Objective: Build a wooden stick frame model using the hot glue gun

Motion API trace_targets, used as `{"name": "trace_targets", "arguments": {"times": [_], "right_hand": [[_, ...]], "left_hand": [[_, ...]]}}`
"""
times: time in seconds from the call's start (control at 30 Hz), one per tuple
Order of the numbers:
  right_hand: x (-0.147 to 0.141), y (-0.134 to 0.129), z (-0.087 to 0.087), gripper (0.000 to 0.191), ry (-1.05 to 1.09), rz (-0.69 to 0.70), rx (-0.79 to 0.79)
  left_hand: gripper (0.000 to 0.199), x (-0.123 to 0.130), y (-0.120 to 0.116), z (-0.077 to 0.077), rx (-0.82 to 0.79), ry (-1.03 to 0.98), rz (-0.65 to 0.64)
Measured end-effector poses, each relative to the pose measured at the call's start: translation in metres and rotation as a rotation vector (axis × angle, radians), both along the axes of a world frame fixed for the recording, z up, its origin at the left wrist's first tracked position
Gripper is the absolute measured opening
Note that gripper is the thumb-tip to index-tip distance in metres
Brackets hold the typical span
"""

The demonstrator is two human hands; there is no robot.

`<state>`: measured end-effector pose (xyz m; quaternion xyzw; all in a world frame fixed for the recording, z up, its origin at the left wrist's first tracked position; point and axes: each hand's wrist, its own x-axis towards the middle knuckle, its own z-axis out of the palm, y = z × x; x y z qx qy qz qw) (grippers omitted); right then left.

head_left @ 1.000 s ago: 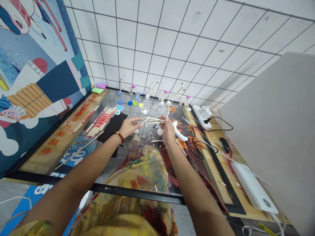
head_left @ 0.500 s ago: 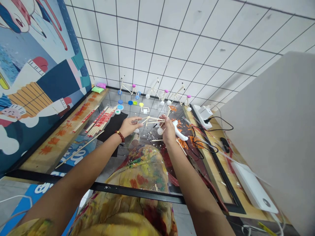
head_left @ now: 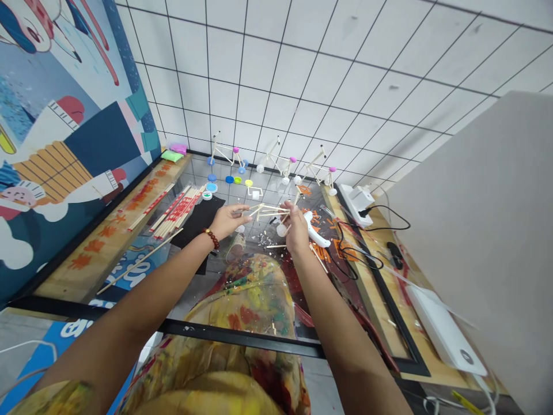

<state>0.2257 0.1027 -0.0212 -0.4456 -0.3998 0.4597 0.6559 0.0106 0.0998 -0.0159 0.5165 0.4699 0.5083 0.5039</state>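
Between my hands, above the glass tabletop, is a small frame of pale wooden sticks [head_left: 270, 211]. My right hand [head_left: 296, 229] is closed around its right end. At its left end, my left hand [head_left: 231, 222] pinches the frame with thumb and fingers; a bead bracelet circles that wrist. A white glue gun [head_left: 317, 230] lies just right of my right hand. Beneath the frame sit a white round piece [head_left: 281, 230] and small scraps. Three stick models with round wheels stand along the back, among them the left one [head_left: 224, 154] and the middle one [head_left: 276, 158].
Packs of sticks [head_left: 179, 212] lie at the left, near a long loose stick [head_left: 140, 262] and black paper [head_left: 194, 227]. Small paint-coloured lids [head_left: 211, 187] sit behind. At the right are a power strip [head_left: 356, 202], black cables and a white box [head_left: 447, 331].
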Motion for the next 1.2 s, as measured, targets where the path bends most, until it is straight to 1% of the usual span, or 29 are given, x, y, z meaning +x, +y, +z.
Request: {"name": "trace_targets", "arguments": {"times": [0.47, 0.97, 1.2], "right_hand": [[-0.0009, -0.0005, 0.0006, 0.058, 0.02, -0.003, -0.001], [-0.0012, -0.0002, 0.0002, 0.06, 0.016, -0.01, -0.004], [-0.0007, -0.0003, 0.0004, 0.06, -0.012, -0.006, -0.006]], "left_hand": [[0.061, -0.0003, -0.0018, 0.0023, -0.006, 0.019, -0.003], [0.063, 0.0003, 0.0005, -0.0007, 0.004, 0.018, 0.006], [0.062, 0.0008, -0.0011, 0.0023, 0.005, 0.002, 0.014]]}}
